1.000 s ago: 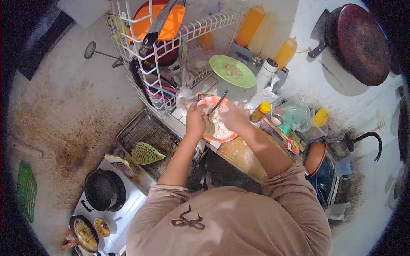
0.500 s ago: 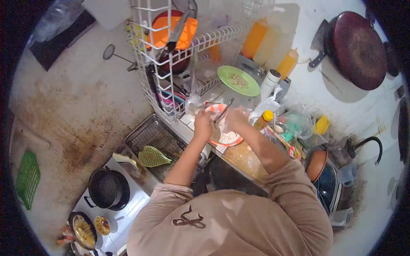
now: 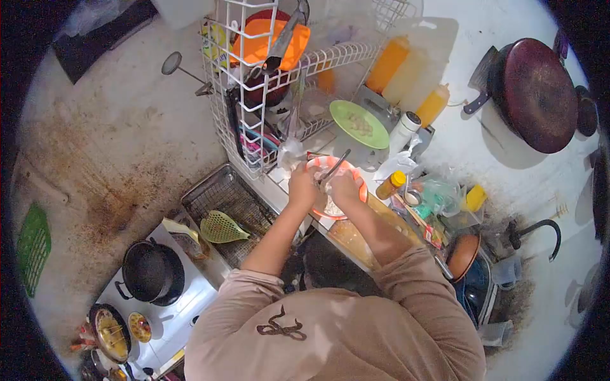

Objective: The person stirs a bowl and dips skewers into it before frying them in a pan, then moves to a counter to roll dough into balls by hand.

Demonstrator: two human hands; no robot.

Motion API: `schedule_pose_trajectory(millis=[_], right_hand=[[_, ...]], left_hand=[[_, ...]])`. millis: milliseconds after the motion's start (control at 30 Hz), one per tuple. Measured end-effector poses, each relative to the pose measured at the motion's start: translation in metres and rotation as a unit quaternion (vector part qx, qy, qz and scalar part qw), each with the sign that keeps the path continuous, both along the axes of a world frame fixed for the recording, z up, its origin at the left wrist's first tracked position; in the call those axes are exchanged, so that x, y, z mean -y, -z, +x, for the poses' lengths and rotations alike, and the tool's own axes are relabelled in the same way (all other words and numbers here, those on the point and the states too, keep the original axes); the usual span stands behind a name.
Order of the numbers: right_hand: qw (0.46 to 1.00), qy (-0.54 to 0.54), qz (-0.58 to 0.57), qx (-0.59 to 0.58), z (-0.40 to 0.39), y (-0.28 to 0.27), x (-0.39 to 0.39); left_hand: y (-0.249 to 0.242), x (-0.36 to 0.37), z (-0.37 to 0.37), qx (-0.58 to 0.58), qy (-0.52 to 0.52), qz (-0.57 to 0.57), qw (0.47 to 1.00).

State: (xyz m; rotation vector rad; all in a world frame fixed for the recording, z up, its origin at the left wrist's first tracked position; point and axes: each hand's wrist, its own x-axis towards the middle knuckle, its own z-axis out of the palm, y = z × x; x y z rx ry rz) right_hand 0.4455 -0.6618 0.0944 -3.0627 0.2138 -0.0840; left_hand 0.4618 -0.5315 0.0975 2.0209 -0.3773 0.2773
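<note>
An orange-and-white bowl (image 3: 361, 184) holding pale, floury food stands on the counter in front of me. My left hand (image 3: 304, 185) is closed at the bowl's left side, beside a clear plastic bag (image 3: 291, 152); what its fingers grip is hard to see. Over the right part of the bowl is my right hand (image 3: 344, 189), its fingers bent together above the flour, with their contents hidden. Between the hands a spoon (image 3: 337, 166) leans in the bowl, its handle pointing up. Behind the bowl lies a green plate (image 3: 343, 114) with small pale pieces.
A wooden board (image 3: 352, 241) lies nearer me. Right of the bowl are a yellow-capped jar (image 3: 391, 184), a white bottle (image 3: 404, 132) and plastic bags. A white wire rack (image 3: 222, 120) stands behind left. A black pot (image 3: 152, 272) and frying pan (image 3: 110, 333) are at lower left.
My right hand has moved left and lower over the bowl and its fingers are drawn in. The camera view has shifted slightly.
</note>
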Motion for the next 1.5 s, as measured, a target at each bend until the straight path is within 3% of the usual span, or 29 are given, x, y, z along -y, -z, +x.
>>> schedule_pose_trajectory(millis=[100,233,333,433,567,600,700,800,900,933,1000,1033,1100,1133,1200,1300,1367,1400,1433,1467,1500], right_hand=[[0.999,0.022,0.002,-0.027,-0.011,-0.031,-0.005],[0.996,0.032,0.08,-0.039,-0.016,-0.069,0.001],[0.947,-0.068,0.314,0.009,-0.014,-0.061,0.032],[0.835,-0.007,0.548,-0.038,-0.016,-0.058,0.036],[0.776,-0.037,0.629,-0.015,-0.025,-0.051,0.036],[0.827,-0.047,0.561,-0.002,-0.026,-0.053,0.033],[0.861,0.005,0.508,-0.011,-0.037,-0.064,0.028],[0.803,0.044,0.594,0.026,-0.025,-0.034,0.039],[0.679,0.057,0.731,0.032,-0.032,-0.04,0.057],[0.673,0.137,0.725,0.038,-0.037,-0.054,0.052],[0.61,0.073,0.789,0.007,-0.049,-0.064,0.057],[0.577,0.04,0.816,-0.008,-0.053,-0.065,0.06],[0.595,0.045,0.802,-0.003,-0.055,-0.064,0.06],[0.604,0.048,0.795,-0.001,-0.055,-0.063,0.061],[0.567,0.053,0.822,0.026,-0.058,-0.06,0.06],[0.552,0.066,0.83,0.039,-0.061,-0.059,0.059],[0.531,0.053,0.843,0.064,-0.062,-0.059,0.054],[0.507,0.037,0.857,0.087,-0.064,-0.058,0.044],[0.481,0.023,0.869,0.109,-0.066,-0.057,0.032],[0.574,0.021,0.809,0.124,-0.065,-0.056,0.02],[0.725,-0.008,0.662,0.192,-0.066,-0.052,0.01]], left_hand=[[0.004,0.001,-0.003,0.099,-0.047,0.07,0.992],[-0.012,-0.006,-0.007,0.155,0.016,-0.017,0.988],[-0.024,0.0,-0.016,0.186,0.099,-0.076,0.975],[-0.037,0.006,-0.027,0.156,0.156,-0.073,0.973],[-0.033,0.013,-0.024,0.097,0.17,0.0,0.981],[-0.035,0.012,-0.025,0.082,0.172,0.027,0.981],[-0.02,0.016,-0.019,0.17,0.166,0.04,0.971],[-0.038,0.013,-0.029,0.138,0.135,0.038,0.98],[-0.033,0.012,-0.017,0.088,0.081,0.058,0.991],[-0.033,0.012,-0.016,0.156,0.061,0.077,0.983],[-0.038,0.013,-0.019,0.288,0.02,0.112,0.951],[-0.044,0.013,-0.02,0.219,0.034,0.144,0.964],[-0.057,0.009,-0.023,0.077,0.059,0.205,0.974],[-0.048,0.008,-0.016,0.07,0.088,0.21,0.971],[-0.032,0.008,-0.003,0.053,0.145,0.22,0.963],[-0.033,0.01,-0.006,0.081,0.157,0.165,0.97],[-0.022,0.022,-0.001,0.003,0.148,-0.057,0.987],[-0.018,0.03,0.001,-0.038,0.141,-0.167,0.975],[-0.025,0.034,-0.005,-0.156,0.202,-0.294,0.921],[-0.03,0.036,-0.013,-0.271,0.254,-0.411,0.833],[-0.038,0.04,-0.023,-0.375,0.296,-0.512,0.713]])
